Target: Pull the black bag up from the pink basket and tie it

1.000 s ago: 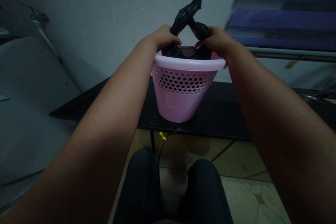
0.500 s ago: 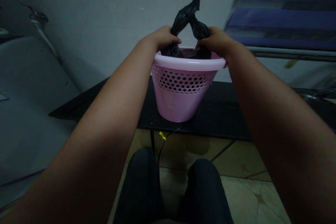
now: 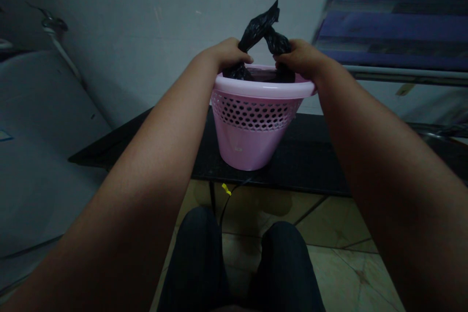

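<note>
A pink plastic basket (image 3: 248, 144) with a band of holes below its rim stands upright on a black bench. Inside it sits a black plastic bag (image 3: 259, 28), whose gathered top rises above the rim in two strands that meet at a peak. My left hand (image 3: 234, 53) is closed around the left strand, just over the rim. On the other side, my right hand (image 3: 300, 56) grips the right strand. Fingers of both hands are partly hidden by the bag and the rim. What the bag contains cannot be seen.
The black bench (image 3: 307, 156) runs along a pale wall (image 3: 127, 24). At the left stands a large white appliance-like body (image 3: 47, 146). A blue striped panel (image 3: 395, 14) hangs at the upper right. A dark cord with a yellow tag (image 3: 226, 189) dangles at the bench's front edge.
The peak of the black bag has sunk slightly, and its left strand leans lower. Both hands keep their grip in nearly the same place. The basket has stayed put.
</note>
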`<action>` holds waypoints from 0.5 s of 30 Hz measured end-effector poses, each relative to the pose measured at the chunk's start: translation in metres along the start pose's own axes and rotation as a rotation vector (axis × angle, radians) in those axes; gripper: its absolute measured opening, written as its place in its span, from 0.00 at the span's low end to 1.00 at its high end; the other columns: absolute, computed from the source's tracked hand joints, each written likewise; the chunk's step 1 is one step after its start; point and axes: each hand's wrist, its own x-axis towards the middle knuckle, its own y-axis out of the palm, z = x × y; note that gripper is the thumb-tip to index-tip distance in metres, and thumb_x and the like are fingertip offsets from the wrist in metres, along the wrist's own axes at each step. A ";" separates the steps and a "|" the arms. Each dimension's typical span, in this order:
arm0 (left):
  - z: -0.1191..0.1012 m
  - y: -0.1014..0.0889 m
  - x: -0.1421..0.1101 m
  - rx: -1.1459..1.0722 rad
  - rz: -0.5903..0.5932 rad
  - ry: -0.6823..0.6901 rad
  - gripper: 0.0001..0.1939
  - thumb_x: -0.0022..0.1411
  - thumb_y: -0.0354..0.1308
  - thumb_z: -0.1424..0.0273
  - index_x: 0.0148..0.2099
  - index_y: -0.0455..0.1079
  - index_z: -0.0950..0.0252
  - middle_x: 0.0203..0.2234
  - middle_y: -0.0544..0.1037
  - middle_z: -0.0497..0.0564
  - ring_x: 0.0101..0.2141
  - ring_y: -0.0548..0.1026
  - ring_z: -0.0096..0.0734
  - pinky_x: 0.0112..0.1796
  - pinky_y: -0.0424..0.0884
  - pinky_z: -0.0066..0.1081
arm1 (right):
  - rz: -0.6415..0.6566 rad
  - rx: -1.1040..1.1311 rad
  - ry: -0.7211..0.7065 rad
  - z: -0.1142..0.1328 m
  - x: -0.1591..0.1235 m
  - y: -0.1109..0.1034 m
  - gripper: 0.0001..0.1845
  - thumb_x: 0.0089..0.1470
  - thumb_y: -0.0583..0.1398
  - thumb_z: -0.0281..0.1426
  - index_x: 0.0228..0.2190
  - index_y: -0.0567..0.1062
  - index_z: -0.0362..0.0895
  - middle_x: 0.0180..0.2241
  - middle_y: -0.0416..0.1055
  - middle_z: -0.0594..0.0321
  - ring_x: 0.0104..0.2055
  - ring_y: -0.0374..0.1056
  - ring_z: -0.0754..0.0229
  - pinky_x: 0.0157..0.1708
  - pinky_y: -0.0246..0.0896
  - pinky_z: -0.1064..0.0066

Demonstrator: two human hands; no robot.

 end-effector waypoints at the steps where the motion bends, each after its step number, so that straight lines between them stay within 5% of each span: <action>1: 0.000 0.000 0.000 0.001 0.001 -0.001 0.16 0.57 0.62 0.77 0.48 0.74 0.78 0.35 0.75 0.56 0.34 0.72 0.32 0.37 0.65 0.29 | 0.007 -0.006 0.001 0.001 -0.001 0.000 0.09 0.56 0.58 0.23 0.40 0.74 0.34 0.38 0.71 0.54 0.39 0.65 0.63 0.46 0.61 0.68; 15: -0.006 -0.003 -0.007 0.001 0.023 -0.025 0.19 0.66 0.56 0.68 0.52 0.71 0.79 0.42 0.73 0.60 0.42 0.72 0.37 0.45 0.65 0.34 | 0.092 -0.210 0.073 0.009 -0.005 -0.006 0.19 0.61 0.57 0.31 0.49 0.71 0.29 0.48 0.68 0.50 0.51 0.64 0.57 0.54 0.57 0.63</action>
